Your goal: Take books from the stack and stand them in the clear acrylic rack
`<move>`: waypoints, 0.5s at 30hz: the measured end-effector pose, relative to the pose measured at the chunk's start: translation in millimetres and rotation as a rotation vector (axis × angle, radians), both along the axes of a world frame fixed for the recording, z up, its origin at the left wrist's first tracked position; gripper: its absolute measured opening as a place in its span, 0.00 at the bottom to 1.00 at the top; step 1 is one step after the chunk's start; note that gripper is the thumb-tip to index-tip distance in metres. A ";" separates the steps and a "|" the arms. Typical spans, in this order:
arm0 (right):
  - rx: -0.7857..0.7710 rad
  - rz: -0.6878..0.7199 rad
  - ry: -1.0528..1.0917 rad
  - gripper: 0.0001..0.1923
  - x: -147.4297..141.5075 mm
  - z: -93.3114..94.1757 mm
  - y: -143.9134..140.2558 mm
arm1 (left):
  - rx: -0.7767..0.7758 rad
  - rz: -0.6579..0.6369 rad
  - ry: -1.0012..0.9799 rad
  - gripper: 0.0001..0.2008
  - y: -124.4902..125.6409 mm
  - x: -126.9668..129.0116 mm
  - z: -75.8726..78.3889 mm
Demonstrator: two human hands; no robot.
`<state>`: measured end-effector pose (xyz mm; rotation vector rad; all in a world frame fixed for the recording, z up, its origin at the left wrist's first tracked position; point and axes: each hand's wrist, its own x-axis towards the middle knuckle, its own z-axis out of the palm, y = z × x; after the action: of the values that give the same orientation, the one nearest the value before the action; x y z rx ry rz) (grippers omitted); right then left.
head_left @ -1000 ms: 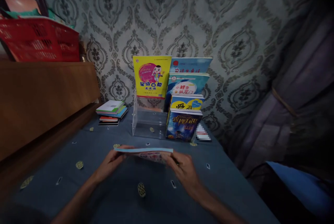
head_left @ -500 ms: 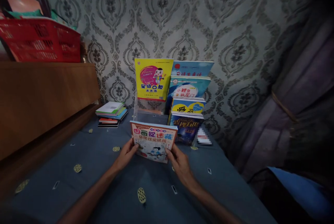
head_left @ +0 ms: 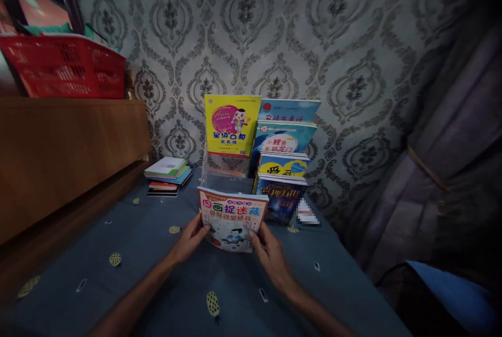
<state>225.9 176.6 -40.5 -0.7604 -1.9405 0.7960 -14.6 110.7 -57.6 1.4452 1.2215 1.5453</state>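
Thin picture book [head_left: 232, 220] with cream cover and pink-red title; navy bedspread [head_left: 157, 253] dotted with pale ovals; grey damask wallpaper [head_left: 298, 28]; red slatted plastic basket [head_left: 66, 67].

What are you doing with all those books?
A person's left hand and right hand hold a picture book upright by its lower corners, cover facing the camera, in front of a clear tiered stand. A yellow book and four other books stand in that stand. A small stack of books lies to the left on the blue cloth.

Dim room, soft focus, edges warped w/ dark right-side vignette, light maybe top-left.
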 end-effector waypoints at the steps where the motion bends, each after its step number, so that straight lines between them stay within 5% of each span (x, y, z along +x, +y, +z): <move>1: -0.002 0.007 0.001 0.21 -0.4 1.3 1.4 | 0.007 -0.002 0.014 0.29 0.4 -1.5 2.8; 10: 0.092 0.030 -0.031 0.21 -8.0 43.8 19.3 | 0.148 0.054 0.209 0.24 22.9 -18.6 42.7; 15: 0.289 0.006 -0.064 0.19 -16.1 104.4 52.0 | 0.327 0.093 0.331 0.22 55.7 -37.5 101.1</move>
<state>209.7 228.6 63.9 -0.6106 -2.0585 0.4844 -52.1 166.4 43.5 1.9420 1.2778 1.6730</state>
